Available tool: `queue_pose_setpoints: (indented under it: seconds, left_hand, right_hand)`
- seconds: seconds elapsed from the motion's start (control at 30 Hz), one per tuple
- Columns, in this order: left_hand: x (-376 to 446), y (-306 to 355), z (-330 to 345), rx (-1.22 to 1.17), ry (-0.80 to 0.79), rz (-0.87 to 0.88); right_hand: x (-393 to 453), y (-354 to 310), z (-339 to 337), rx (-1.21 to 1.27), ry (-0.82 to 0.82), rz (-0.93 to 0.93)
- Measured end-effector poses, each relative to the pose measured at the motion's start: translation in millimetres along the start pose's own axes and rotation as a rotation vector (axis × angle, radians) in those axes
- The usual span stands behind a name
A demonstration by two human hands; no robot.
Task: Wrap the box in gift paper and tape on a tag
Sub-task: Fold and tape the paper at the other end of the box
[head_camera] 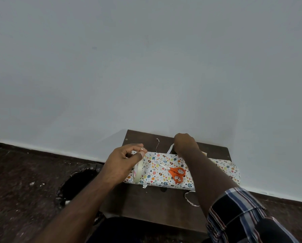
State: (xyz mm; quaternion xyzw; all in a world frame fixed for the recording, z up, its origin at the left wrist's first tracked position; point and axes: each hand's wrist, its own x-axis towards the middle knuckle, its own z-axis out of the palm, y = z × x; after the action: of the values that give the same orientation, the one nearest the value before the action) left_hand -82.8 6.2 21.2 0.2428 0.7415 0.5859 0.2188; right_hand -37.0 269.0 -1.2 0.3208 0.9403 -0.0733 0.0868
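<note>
A long box wrapped in white patterned gift paper [166,173] lies across a small dark wooden table [155,204]. Orange-handled scissors [175,173] rest on top of it. My left hand [127,162] holds a roll of clear tape [138,171] over the box's left end, thumb and fingers pinched at the roll's top. My right hand [185,143] reaches behind the box at the table's far edge, its fingers curled around a thin white paper strip [170,149]. What else it holds is hidden.
A thin paper sliver [157,144] lies on the table behind the box, and a curled strip [190,199] near the front right. A black-lined bin [76,183] stands on the dark floor to the left. A pale wall rises directly behind the table.
</note>
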Motion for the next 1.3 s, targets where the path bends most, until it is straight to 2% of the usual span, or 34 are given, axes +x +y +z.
queue_pose_setpoints:
  seconds: [0.1,0.33,0.6,0.83,1.0,1.1,1.3]
  left_hand:
    - [-0.3,-0.2,0.1,-0.010,0.000,-0.004]
    - [-2.0,3.2,1.5,-0.004,-0.010,-0.009]
    - [-3.6,5.4,0.8,0.023,-0.005,-0.007]
    - [-4.8,7.2,-0.1,0.043,0.003,-0.001]
    - [-5.6,6.9,-0.3,0.038,-0.002,-0.003]
    - [-5.5,6.6,0.0,0.040,-0.007,-0.003]
    - [-5.6,6.9,0.8,0.040,0.002,-0.014]
  right_hand:
    - [0.7,6.2,-3.9,0.134,0.011,0.034]
    - [-13.2,11.7,-22.1,0.714,0.010,0.117]
    - [-20.7,15.0,-34.5,1.025,-0.081,0.175]
    - [-26.6,12.5,-44.2,1.055,-0.254,0.140]
    - [-26.5,16.1,-37.2,0.958,-0.052,0.131]
    - [-24.6,19.5,-29.3,0.878,0.005,0.113]
    - [-22.4,18.9,-25.6,0.871,-0.034,0.142]
